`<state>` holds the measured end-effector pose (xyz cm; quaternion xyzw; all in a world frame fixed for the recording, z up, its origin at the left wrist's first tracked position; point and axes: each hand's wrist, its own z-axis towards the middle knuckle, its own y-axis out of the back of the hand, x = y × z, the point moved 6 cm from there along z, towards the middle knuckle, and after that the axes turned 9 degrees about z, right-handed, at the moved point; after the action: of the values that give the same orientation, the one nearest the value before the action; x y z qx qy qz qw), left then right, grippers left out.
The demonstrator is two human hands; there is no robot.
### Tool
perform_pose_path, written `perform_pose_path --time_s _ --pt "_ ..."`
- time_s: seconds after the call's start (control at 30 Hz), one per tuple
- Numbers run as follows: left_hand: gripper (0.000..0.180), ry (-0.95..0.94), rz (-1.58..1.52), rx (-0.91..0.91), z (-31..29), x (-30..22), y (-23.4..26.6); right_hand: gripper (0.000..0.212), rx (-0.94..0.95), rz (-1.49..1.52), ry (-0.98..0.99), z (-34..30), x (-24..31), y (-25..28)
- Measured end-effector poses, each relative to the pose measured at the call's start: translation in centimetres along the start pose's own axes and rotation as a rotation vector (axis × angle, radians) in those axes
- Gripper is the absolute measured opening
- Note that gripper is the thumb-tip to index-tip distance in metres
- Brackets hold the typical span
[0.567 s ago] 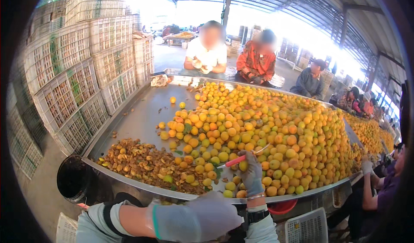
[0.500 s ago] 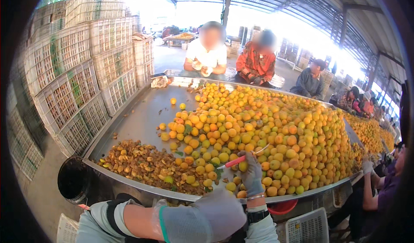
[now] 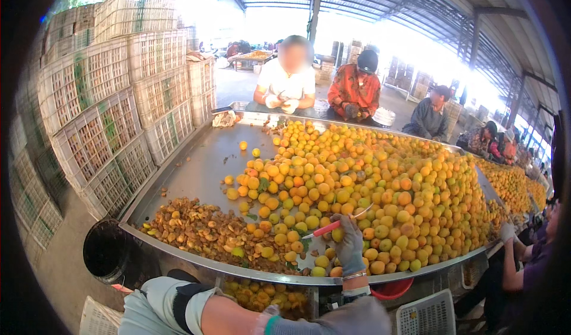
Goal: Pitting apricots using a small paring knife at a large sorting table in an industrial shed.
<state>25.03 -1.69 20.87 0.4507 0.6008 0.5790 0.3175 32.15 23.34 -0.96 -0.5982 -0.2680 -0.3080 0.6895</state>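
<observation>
My right hand [image 3: 349, 247], gloved in grey, is closed around a knife with a red handle [image 3: 327, 229] above the near edge of the apricot heap [image 3: 392, 204]. A pale, thin tip shows at each end of the handle. One apricot [image 3: 338, 235] sits right by these fingers; whether they touch it I cannot tell. At the lower edge, my left hand [image 3: 360, 318] in its pale glove lies across in front of the right wrist. It is smeared by motion and its fingers cannot be made out. Left of the knife, a brown pile of split apricot pieces [image 3: 202, 228] covers the table's near corner.
The metal table [image 3: 196, 168] has a raised rim. Stacked crates [image 3: 89, 109] stand left, and a black bucket [image 3: 106, 249] is by the near left corner. Below the rim are a crate of apricots [image 3: 264, 293], a red basin [image 3: 392, 288] and a white crate [image 3: 425, 314]. Several co-workers sit around.
My left hand has moved right and down, from beside the right wrist to in front of it, uncovering the crate of apricots below. My right hand keeps the knife. The view has shifted slightly.
</observation>
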Motion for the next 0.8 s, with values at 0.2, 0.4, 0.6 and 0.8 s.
perform_pose_path --time_s 0.2,0.4,0.6,0.8 --pt "0.014 -0.054 -0.229 -0.098 -2.4 0.7 -9.4 0.028 -0.024 0.085 -0.108 -0.5 0.5 -0.3" --pt "0.016 0.252 -0.44 0.416 -5.6 5.1 -20.9 0.025 -0.021 0.086 -0.134 -2.2 0.8 -3.0" --pt "0.029 0.669 -0.238 -0.75 -6.1 13.7 -15.1 0.029 0.154 0.144 -0.244 -3.9 -2.1 -6.3" --pt "0.043 0.906 -0.064 -0.618 -4.2 16.5 -17.2 0.032 0.12 0.129 -0.363 -3.6 -5.0 -8.6"
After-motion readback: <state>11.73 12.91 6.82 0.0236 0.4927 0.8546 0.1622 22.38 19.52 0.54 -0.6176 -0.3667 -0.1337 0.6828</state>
